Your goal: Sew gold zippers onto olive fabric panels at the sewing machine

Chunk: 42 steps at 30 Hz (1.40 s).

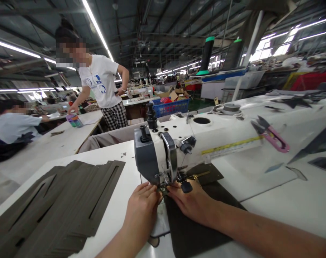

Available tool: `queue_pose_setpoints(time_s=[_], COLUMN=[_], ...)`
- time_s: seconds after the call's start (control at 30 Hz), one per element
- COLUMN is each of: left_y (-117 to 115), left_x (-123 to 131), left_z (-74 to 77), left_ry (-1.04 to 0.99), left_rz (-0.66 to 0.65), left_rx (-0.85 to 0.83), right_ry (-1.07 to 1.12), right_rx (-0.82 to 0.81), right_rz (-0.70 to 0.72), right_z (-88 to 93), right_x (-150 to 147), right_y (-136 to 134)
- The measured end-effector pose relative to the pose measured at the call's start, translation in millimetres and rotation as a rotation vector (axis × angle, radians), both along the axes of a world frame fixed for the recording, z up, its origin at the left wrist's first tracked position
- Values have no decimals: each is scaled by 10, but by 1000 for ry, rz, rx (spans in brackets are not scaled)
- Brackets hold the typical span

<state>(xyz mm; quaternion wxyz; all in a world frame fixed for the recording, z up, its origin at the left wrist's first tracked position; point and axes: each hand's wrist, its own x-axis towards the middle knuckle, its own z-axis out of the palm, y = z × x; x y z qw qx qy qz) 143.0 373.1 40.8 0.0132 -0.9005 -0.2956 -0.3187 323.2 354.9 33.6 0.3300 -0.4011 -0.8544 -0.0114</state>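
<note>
dark olive, flat, fabric-like panel (195, 233) lies under white-and-grey sewing machine head (148, 157); right hand (191, 200) on it, left hand (141, 208) beside, fingers bunched close, pinching can't be told. slipping fingertip could meet hidden needle; uneven pressure could skew edge.

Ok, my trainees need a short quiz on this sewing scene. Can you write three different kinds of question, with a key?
1. True or false: the pink-handled snips rest on the sewing machine.
2. Multiple choice: what lies on the table to the left of the left hand?
A) a blue crate
B) a pile of dark pieces
C) a black spool of thread
3. Short answer: which hand lies mostly over the large dark sheet?

Key: 1. True. 2. B. 3. The right hand.
</note>
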Motion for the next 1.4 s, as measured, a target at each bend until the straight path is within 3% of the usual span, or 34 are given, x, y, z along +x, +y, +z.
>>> queue_pose_setpoints(time_s=[0.57, 0.8, 0.97, 1.1, 1.4], left_y=[-6, 0, 17, 32, -5], left_x=[-18, -34, -46, -51, -45], left_z=[-14, 3, 21, 30, 16], left_ry=[20, 36, 42, 37, 51], left_rz=[11, -3, -12, -16, -11], left_rx=[39, 64, 126, 157, 64], right_ry=[64, 479, 601, 585, 621], right_rx=[-51, -14, -164, -190, -290], right_rz=[-4, -132, -152, -183, -226], right_z=[-29, 86, 201, 240, 136], right_x=[13, 99, 143, 175, 183], right_y=[-10, -90, -51, 23, 74])
